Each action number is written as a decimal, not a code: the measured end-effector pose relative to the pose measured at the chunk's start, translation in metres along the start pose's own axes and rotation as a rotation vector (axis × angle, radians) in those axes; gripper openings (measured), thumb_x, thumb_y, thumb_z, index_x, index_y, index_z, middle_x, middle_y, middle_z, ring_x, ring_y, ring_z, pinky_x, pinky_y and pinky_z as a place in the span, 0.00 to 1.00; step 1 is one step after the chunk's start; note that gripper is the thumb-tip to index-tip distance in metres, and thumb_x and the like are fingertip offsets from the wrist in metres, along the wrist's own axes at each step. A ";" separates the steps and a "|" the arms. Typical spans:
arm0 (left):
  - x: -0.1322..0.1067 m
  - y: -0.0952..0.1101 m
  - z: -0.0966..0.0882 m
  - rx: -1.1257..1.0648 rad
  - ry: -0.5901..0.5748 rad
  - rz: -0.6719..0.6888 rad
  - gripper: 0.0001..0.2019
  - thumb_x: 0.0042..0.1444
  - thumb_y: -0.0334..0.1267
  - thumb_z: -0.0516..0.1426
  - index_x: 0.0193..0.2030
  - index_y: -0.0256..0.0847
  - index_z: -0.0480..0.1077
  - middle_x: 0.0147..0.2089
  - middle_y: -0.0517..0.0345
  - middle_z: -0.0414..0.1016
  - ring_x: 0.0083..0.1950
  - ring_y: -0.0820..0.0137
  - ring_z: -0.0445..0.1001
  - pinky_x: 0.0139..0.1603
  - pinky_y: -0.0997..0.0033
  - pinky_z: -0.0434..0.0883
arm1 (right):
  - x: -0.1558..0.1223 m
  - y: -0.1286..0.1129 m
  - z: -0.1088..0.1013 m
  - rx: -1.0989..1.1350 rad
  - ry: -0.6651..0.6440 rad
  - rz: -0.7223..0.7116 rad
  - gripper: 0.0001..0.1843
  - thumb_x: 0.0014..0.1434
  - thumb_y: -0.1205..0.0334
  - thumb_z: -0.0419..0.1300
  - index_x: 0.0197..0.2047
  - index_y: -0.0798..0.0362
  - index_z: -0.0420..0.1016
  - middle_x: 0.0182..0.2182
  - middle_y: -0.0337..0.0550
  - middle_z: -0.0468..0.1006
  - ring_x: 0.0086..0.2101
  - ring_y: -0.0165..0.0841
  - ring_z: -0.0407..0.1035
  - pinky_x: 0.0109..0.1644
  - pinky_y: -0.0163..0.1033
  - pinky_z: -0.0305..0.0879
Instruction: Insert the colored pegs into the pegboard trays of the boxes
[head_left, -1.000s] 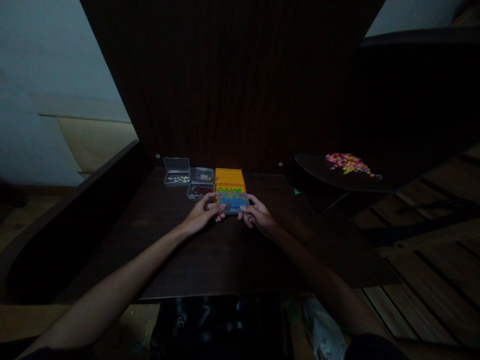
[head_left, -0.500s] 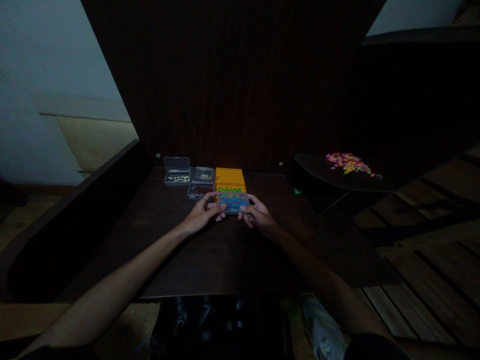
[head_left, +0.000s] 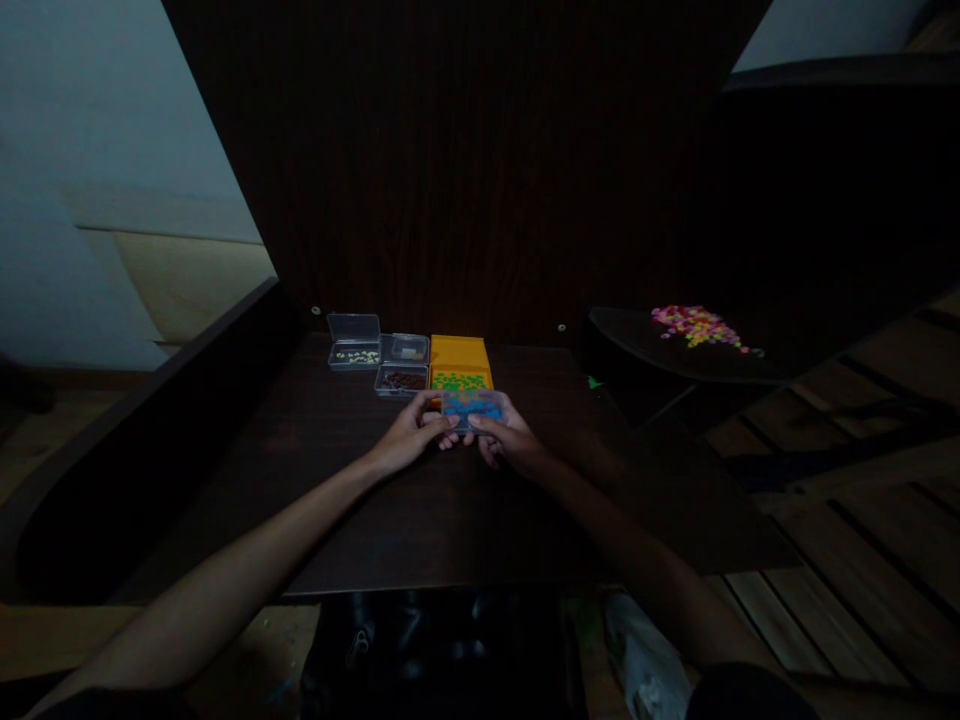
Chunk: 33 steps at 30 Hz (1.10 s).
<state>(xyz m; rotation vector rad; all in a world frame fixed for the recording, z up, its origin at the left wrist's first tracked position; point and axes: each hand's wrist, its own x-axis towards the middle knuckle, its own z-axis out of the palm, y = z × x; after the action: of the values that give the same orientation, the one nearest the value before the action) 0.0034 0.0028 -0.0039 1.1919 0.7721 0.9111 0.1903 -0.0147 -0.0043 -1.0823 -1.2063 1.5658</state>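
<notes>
A clear plastic box (head_left: pixel 472 408) with small blue pieces in it is held between my two hands, above the dark table. My left hand (head_left: pixel 415 433) grips its left end, thumb on the near edge. On the right end, my right hand (head_left: pixel 510 432) is closed with the thumb laid over the front. Just behind the box stands an open yellow box (head_left: pixel 459 352) with small green pieces (head_left: pixel 459 381), its near part hidden by the clear box. Left of that is an open clear box holding dark brown pieces (head_left: pixel 403 381).
Another open clear box (head_left: pixel 355 355) with pale pieces sits further left. A heap of pink, yellow and orange pieces (head_left: pixel 697 326) lies on a corner shelf at right. A dark upright panel (head_left: pixel 450 170) closes the table's back; a raised side board (head_left: pixel 150 430) borders the left.
The clear box with blue pieces has shifted slightly right and toward me in both hands. More of the green pieces behind it now shows.
</notes>
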 end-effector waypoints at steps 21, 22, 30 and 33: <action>0.002 -0.027 0.012 -0.067 -0.003 0.087 0.33 0.55 0.51 0.60 0.61 0.42 0.49 0.27 0.66 0.70 0.21 0.77 0.67 0.22 0.79 0.64 | -0.004 0.006 0.016 0.115 -0.029 -0.055 0.31 0.48 0.52 0.67 0.48 0.46 0.51 0.21 0.26 0.72 0.12 0.24 0.61 0.12 0.26 0.52; 0.002 -0.027 0.012 -0.066 0.005 0.090 0.33 0.56 0.51 0.60 0.61 0.42 0.49 0.27 0.67 0.70 0.21 0.77 0.66 0.22 0.78 0.64 | -0.004 0.006 0.016 0.116 -0.029 -0.059 0.31 0.48 0.52 0.67 0.48 0.46 0.52 0.21 0.26 0.72 0.12 0.24 0.61 0.12 0.26 0.52; 0.002 -0.031 0.014 -0.083 0.022 0.069 0.33 0.55 0.50 0.59 0.61 0.43 0.47 0.26 0.69 0.68 0.20 0.78 0.64 0.21 0.78 0.63 | -0.004 0.008 0.016 0.113 -0.033 -0.075 0.30 0.50 0.53 0.65 0.49 0.47 0.52 0.21 0.27 0.72 0.12 0.24 0.60 0.12 0.25 0.51; 0.003 -0.033 0.014 -0.092 0.014 0.072 0.33 0.56 0.49 0.58 0.61 0.44 0.46 0.25 0.69 0.67 0.20 0.77 0.63 0.21 0.78 0.63 | -0.005 0.008 0.016 0.111 -0.036 -0.074 0.30 0.50 0.53 0.66 0.49 0.47 0.52 0.21 0.27 0.72 0.12 0.24 0.59 0.12 0.26 0.51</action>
<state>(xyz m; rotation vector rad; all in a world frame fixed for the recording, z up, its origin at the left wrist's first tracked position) 0.0231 -0.0044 -0.0328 1.1400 0.6945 1.0048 0.1753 -0.0241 -0.0092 -0.9314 -1.1557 1.5813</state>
